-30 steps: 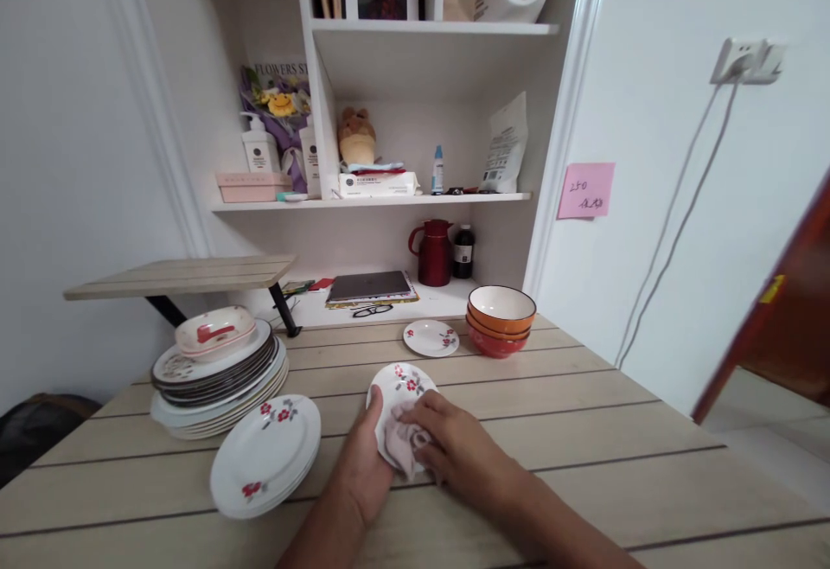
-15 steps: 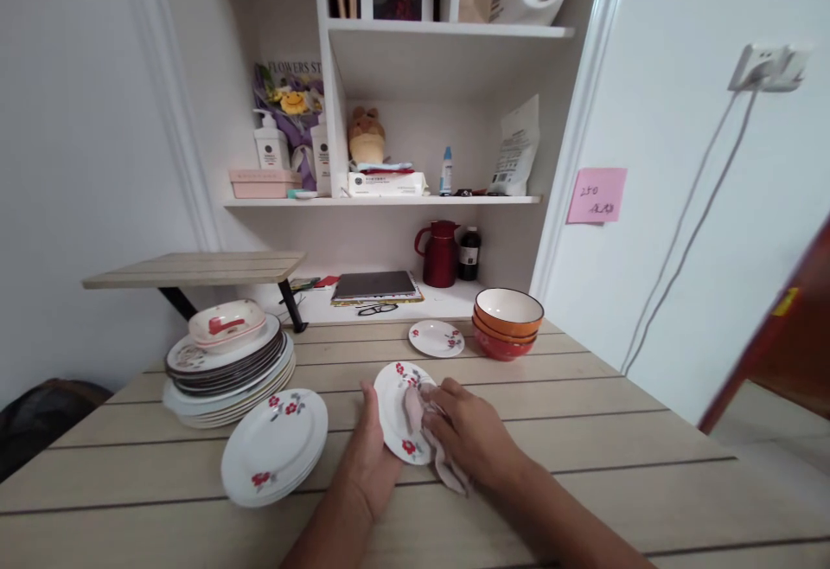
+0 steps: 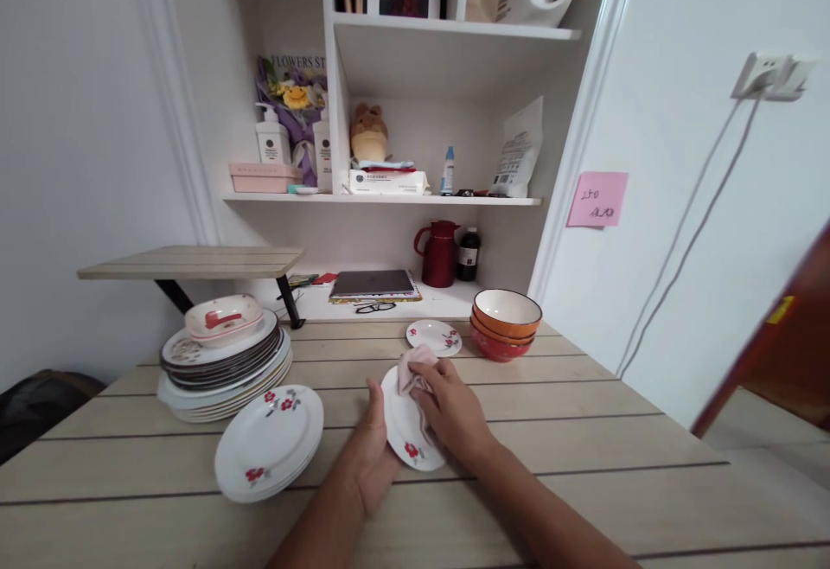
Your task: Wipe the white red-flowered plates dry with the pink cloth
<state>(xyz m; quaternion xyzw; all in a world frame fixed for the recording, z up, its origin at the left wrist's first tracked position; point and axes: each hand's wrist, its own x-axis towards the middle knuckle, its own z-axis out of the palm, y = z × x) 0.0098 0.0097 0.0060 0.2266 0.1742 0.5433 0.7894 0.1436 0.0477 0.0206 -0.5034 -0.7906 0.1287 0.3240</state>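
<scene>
My left hand (image 3: 374, 444) grips a small white plate (image 3: 403, 427) with red flowers by its left edge, thumb up along the rim and fingers beneath. The plate is tilted above the table. In my right hand (image 3: 452, 405) is a pale pink cloth (image 3: 415, 368), bunched and pressed against the plate's upper part. Part of the cloth is hidden under my fingers. To the left of my left hand lies a short stack of matching flowered plates (image 3: 269, 444). Beyond the held plate, another small flowered plate (image 3: 433, 338) rests on the table.
At the back left, a tall plate stack (image 3: 220, 370) carries a square bowl (image 3: 224, 320), near a raised wooden stand (image 3: 194, 261). Nested orange and red bowls (image 3: 506, 324) stand at the back right. Behind are glasses (image 3: 375, 308), a laptop (image 3: 373, 282) and a red jug (image 3: 439, 255).
My right hand has moved the cloth from the plate's middle and lower right up to its top edge. My left hand keeps hold of the plate. The view has shifted slightly.
</scene>
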